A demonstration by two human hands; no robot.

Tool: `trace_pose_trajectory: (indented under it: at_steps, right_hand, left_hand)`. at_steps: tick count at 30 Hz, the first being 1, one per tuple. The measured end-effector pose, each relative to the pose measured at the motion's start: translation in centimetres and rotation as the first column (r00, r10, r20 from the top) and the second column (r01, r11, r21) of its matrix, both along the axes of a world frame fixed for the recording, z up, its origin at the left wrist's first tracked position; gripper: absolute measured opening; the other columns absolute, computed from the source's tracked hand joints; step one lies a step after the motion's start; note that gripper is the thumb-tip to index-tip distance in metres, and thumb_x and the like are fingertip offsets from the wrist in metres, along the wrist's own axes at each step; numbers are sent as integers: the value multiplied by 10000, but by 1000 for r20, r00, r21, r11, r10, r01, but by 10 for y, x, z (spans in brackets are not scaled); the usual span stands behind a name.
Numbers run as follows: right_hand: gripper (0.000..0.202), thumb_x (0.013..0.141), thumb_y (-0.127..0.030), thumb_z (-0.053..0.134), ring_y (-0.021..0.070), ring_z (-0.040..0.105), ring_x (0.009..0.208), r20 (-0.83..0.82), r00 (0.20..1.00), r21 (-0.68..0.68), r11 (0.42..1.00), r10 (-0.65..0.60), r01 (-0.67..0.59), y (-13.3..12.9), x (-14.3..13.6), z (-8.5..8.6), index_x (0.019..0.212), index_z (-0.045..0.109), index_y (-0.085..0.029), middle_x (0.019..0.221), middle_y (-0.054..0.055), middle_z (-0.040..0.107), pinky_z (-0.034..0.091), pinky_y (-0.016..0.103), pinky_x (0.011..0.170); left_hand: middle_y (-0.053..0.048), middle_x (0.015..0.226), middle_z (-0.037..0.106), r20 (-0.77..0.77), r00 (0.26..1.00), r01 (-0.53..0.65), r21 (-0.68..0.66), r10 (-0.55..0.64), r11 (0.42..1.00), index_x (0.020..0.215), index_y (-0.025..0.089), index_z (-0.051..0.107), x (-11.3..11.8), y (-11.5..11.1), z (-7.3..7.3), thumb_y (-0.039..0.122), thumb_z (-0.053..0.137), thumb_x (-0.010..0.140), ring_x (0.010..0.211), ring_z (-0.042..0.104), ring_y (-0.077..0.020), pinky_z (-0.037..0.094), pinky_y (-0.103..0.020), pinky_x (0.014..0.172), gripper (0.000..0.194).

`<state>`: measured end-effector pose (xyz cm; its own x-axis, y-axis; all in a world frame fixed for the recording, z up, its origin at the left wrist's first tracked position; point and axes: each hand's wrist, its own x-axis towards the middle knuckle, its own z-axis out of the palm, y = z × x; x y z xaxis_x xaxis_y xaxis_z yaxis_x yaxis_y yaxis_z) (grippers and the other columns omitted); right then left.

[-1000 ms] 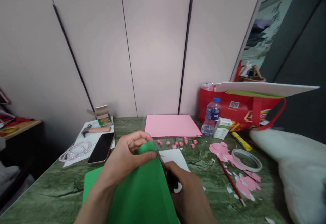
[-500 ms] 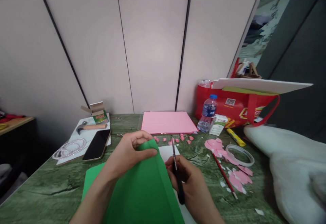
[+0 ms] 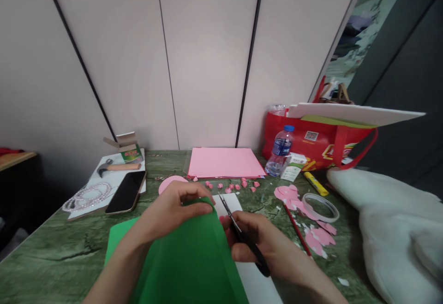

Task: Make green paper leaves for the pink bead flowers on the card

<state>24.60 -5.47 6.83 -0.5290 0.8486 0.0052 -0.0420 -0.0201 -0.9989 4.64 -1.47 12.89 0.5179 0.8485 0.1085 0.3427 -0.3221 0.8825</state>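
My left hand pinches the top edge of a large green paper, which has a folded strip along its right side. Just right of that edge, my right hand is closed on black-handled scissors. The scissor blades point up and to the left, slightly parted, over a white sheet that lies partly under the green paper. Behind my left hand, part of a pink paper circle shows.
Pink sheets lie at the back, with small pink pieces before them. At left are a phone, hammer and beads. Bottle, red bag, tape roll, pencil and pink cutouts are at right.
The scissors have tilted, their tips swinging left toward the green paper's edge as my right hand turned. The pink circle behind my left hand has come into sight. The view has shifted slightly.
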Motion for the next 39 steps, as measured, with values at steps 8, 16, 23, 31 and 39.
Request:
trace_pose_trajectory:
  at_steps: [8,16,23,31,39]
  right_hand:
    - [537,676,-641,627,106,495,523,-374,890,-166,925,261,-341,3,14,-12,895,605,-152,612,-14,542,476,304,594]
    - [576,699,-675,577,107,491,484,-415,881,-204,921,227,-333,13,13,-34,909,569,-138,545,-32,500,509,309,549]
    - [351,770,-461,645,89,448,568,-53,992,14,993,114,-113,16,12,-7,880,563,-138,640,-18,517,391,224,558]
    - [86,726,-104,554,77,366,569,357,933,169,985,-41,-22,6,5,9,759,528,-179,663,-49,482,310,209,542]
    - [101,675,-110,549,80,381,551,515,843,296,955,-154,-6,1,2,14,693,495,-194,604,-69,481,307,193,522]
  left_hand:
    - [-71,1032,684,85,970,237,-104,-229,966,728,201,720,-4,1,-4,176,687,720,1035,600,-231,458,-356,880,42]
    - [-74,940,708,121,979,185,-179,-164,966,696,152,687,-3,6,-5,176,670,720,876,641,-200,491,-318,782,37]
    - [21,620,590,-51,997,44,-137,-51,990,700,139,664,-1,5,-6,239,634,739,574,485,-88,364,-195,525,111]
    - [43,635,499,-82,996,13,-64,-18,998,718,144,592,0,-1,-2,249,551,802,575,410,-80,324,-200,526,141]
    - [54,614,473,-88,996,-27,-52,22,998,660,155,544,-1,-5,1,265,549,799,573,392,-82,309,-206,527,177]
